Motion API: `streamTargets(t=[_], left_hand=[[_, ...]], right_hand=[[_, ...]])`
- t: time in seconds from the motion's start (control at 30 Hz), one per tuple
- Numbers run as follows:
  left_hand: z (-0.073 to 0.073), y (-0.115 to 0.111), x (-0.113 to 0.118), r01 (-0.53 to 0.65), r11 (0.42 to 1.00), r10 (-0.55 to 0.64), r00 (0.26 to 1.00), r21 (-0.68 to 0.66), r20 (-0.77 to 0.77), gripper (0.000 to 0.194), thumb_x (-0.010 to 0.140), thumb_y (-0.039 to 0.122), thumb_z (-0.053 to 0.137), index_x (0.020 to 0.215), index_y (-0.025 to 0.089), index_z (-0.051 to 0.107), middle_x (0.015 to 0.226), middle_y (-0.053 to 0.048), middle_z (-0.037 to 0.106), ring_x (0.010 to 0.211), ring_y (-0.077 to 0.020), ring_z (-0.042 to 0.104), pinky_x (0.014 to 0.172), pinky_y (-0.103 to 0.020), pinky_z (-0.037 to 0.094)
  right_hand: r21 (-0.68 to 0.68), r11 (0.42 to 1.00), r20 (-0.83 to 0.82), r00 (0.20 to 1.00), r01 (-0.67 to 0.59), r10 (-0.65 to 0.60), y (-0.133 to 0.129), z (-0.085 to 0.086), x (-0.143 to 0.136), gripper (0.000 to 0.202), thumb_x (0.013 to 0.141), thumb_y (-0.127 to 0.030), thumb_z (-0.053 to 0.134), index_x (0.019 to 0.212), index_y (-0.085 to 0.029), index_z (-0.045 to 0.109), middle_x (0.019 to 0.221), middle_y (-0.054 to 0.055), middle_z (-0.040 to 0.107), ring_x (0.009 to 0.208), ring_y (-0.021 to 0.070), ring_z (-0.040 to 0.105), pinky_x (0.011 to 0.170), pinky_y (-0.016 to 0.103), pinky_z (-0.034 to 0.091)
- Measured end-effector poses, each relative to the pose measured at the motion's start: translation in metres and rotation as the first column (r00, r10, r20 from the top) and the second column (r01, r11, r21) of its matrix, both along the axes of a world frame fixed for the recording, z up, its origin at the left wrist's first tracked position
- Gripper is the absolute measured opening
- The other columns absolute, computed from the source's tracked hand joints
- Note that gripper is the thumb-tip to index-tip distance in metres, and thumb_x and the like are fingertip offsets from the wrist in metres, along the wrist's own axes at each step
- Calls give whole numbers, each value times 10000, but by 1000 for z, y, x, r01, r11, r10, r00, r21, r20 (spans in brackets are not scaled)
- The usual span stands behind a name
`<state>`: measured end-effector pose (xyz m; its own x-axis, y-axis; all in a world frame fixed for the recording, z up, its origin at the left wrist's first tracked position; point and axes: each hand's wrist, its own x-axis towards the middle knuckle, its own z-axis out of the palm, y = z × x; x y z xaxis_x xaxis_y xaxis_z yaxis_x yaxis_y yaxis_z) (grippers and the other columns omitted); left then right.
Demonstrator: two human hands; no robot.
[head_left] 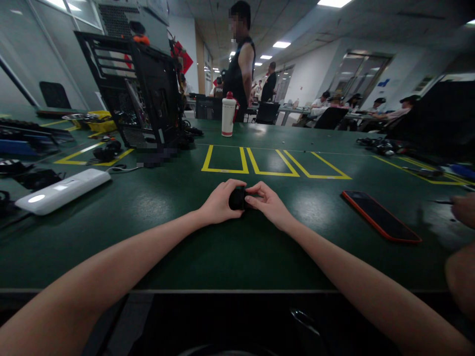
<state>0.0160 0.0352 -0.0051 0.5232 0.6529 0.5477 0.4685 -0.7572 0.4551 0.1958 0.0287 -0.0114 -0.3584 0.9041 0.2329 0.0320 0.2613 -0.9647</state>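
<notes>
Between my two hands is a small black rounded object point(236, 199), just above or resting on the green table point(237, 257); its exact kind does not show. My left hand point(221, 201) wraps round its left side, thumb below and fingers over the top. From the right, my right hand point(267, 203) pinches at its edge with thumb and forefinger. The fingers hide part of the object. Beyond the hands, three yellow tape outlines point(224, 171) mark the tabletop.
A phone with an orange-red edge point(381, 216) lies to the right, near another person's hand point(463, 210). At left are a white power strip point(65, 190) and an open black computer case point(144, 94). A white bottle point(228, 117) stands at the back.
</notes>
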Motion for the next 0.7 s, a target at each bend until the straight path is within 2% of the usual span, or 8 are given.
streamTargets(t=[0.17,0.4,0.47,0.7], left_hand=[[0,0,0,2,1000,-2,1000,1,-1,571,603,202,646,1121,207,406,1099,-66,508,994,-234,504,850,-391,417],[-1,1,0,5,1000,-5,1000,3,7,571,607,210,643,1125,209,402,1103,-65,506,989,-235,503,846,-390,418],[-1,1,0,2,1000,-2,1000,5,6,573,608,210,642,1127,207,401,1107,-66,503,988,-235,504,847,-389,418],[-3,2,0,-10,1000,10,1000,14,-3,572,603,218,649,1121,205,410,1097,-67,506,989,-238,505,846,-390,417]], right_hand=[[-6,1000,17,1000,18,-18,1,2,1,271,708,-246,631,945,-211,503,975,21,548,896,154,586,855,366,460],[-26,996,-71,994,-86,84,-1,2,2,336,647,-164,684,905,-209,473,1017,5,546,990,161,566,896,346,442],[-26,997,-69,995,-79,77,-2,1,1,347,636,-167,695,896,-209,468,1013,2,543,975,156,572,897,345,438],[-26,1000,-18,1000,9,-9,0,0,0,208,728,-291,618,873,-212,492,923,1,559,813,132,596,805,350,475]])
